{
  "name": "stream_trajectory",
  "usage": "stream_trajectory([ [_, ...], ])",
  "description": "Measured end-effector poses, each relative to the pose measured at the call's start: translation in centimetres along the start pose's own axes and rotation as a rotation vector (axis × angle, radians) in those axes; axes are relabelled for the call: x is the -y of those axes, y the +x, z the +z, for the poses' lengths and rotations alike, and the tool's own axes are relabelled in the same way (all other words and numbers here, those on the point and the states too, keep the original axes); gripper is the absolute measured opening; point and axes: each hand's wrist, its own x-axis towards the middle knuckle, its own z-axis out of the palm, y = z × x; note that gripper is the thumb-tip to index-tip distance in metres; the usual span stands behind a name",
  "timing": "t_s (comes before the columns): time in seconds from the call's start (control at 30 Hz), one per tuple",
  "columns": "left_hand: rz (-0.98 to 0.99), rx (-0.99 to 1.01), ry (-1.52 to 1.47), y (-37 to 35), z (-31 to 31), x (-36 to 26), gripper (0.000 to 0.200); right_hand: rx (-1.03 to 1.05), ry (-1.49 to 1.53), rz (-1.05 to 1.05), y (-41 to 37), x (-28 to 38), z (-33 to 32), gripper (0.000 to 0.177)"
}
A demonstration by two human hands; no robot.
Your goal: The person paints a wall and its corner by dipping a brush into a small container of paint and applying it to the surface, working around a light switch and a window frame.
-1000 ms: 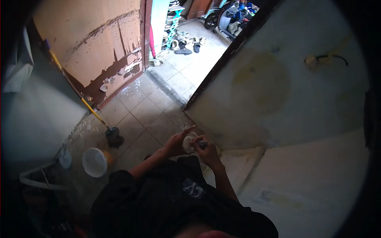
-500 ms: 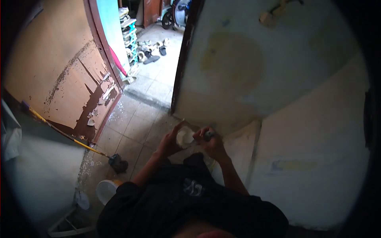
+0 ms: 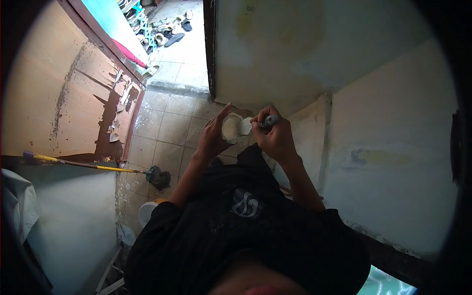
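Round and pale inside, a small tub [image 3: 230,130] sits in my left hand [image 3: 211,135], whose fingers and thumb curve around its side. Its contents look whitish. My right hand [image 3: 275,135] is closed around the grey handle of a putty knife [image 3: 269,120]. The knife's whitish blade reaches over the right side of the tub's mouth. Both hands are in front of my dark shirt, above the tiled floor [image 3: 172,125].
A mop [image 3: 158,178] with a yellow pole leans at the left, near a white bucket [image 3: 146,212]. Beside the doorway stands a door [image 3: 93,98] with a peeling surface. Several shoes [image 3: 172,37] lie beyond the threshold. A stained wall [image 3: 280,54] rises ahead to the right.
My view has tilted down, so the hands and tub appear higher. The whitish blade now shows more plainly at the tub's right side. Both hands keep their holds.
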Motion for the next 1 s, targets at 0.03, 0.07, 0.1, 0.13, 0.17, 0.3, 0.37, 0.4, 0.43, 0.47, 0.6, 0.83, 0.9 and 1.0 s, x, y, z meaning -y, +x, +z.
stream_trajectory([
  [0.03,0.002,0.004,0.01,0.0,0.1,0.2,0.116,0.007,-0.032,-0.012,0.1,-0.1,0.0,0.017],
  [0.07,0.006,0.007,0.02,-0.1,0.1,0.3,0.116,0.014,-0.065,-0.025,0.1,-0.1,0.0,0.017],
  [0.1,0.002,0.008,0.018,-0.1,0.1,0.4,0.116,0.016,-0.066,-0.022,0.0,0.0,0.0,0.017],
  [0.13,0.002,0.008,0.004,-0.2,0.1,0.4,0.116,0.025,-0.055,-0.022,0.0,0.3,-0.1,0.017],
  [0.17,0.002,0.007,-0.009,-0.1,0.1,0.5,0.116,0.035,-0.043,-0.024,0.1,0.4,-0.2,0.018],
  [0.3,-0.006,0.011,-0.032,-0.1,0.1,0.6,0.117,0.05,-0.063,0.0,0.1,0.6,-0.1,0.018],
  [0.37,-0.006,0.012,-0.032,-0.2,0.1,0.9,0.119,0.02,-0.03,-0.032,0.1,0.1,-0.1,0.014],
  [0.4,-0.007,0.01,-0.033,-0.2,0.1,1.1,0.119,0.021,-0.031,-0.033,0.1,0.1,-0.2,0.014],
  [0.43,-0.008,0.011,-0.023,-0.3,0.1,1.3,0.12,0.024,-0.033,-0.028,0.1,0.2,-0.2,0.014],
  [0.47,-0.009,0.011,-0.013,-0.3,0.0,1.4,0.12,0.026,-0.034,-0.024,0.1,0.3,-0.2,0.014],
  [0.6,-0.017,0.009,-0.016,-0.3,-0.3,1.3,0.12,0.029,-0.02,-0.044,0.1,0.7,-0.2,0.015],
  [0.83,-0.043,0.018,-0.019,-0.3,-0.7,1.6,0.119,0.025,-0.035,-0.05,0.2,1.2,-0.3,0.016],
  [0.9,-0.048,0.017,-0.017,-0.5,-0.6,1.9,0.119,0.03,-0.044,-0.054,0.1,1.2,-0.4,0.015],
  [1.0,-0.03,-0.021,-0.031,-0.8,-0.5,2.3,0.12,0.032,0.002,-0.034,0.0,1.3,-0.5,0.015],
])
